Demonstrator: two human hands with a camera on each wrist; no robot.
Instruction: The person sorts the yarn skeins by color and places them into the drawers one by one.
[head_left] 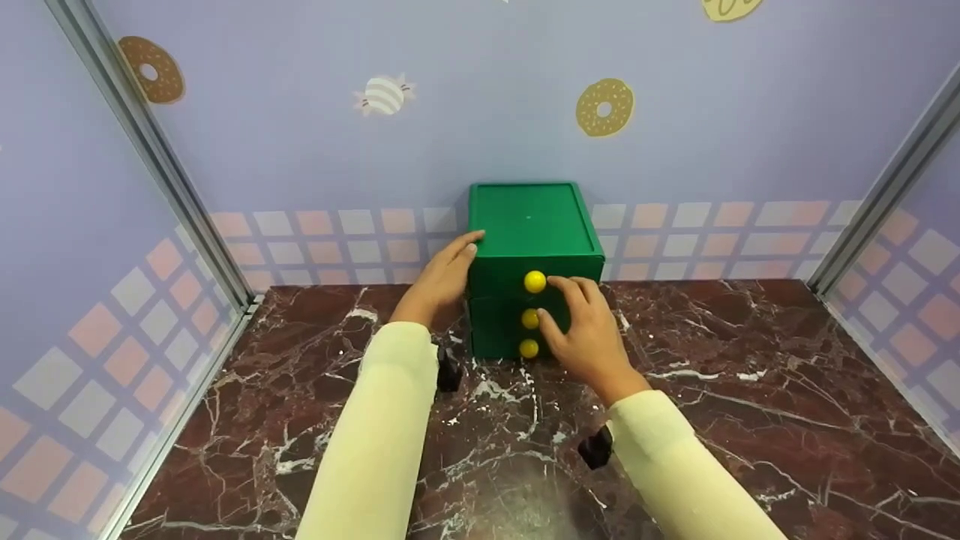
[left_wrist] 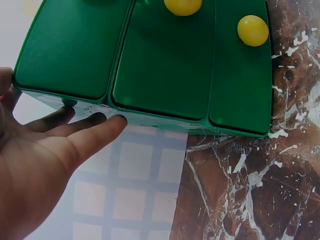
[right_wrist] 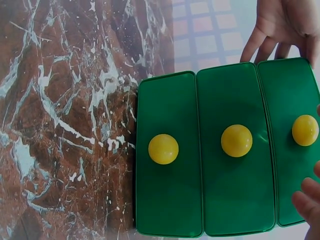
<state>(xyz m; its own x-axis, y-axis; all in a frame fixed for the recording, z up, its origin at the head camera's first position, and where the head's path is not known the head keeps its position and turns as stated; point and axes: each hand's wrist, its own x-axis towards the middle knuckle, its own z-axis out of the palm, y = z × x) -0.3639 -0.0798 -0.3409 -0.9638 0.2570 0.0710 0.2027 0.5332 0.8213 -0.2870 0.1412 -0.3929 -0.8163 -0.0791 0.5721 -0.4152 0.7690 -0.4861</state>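
A green three-drawer box (head_left: 536, 221) stands against the back wall, all its drawers closed. Each drawer front has a round yellow knob; the top knob (head_left: 535, 282), middle knob (right_wrist: 236, 140) and bottom knob (right_wrist: 163, 149) form a column. My left hand (head_left: 441, 279) rests along the box's left side near the top, fingers extended, as the left wrist view also shows. My right hand (head_left: 589, 337) is in front of the box, index finger and thumb spread beside the top knob. In the right wrist view its fingers look apart from that knob.
The box sits on a dark red marbled tabletop (head_left: 750, 405) with white veins. Behind it rises a lilac wall (head_left: 480, 142) with doughnut and candy prints. Side panels with metal frames (head_left: 142, 127) bound the table at left and right.
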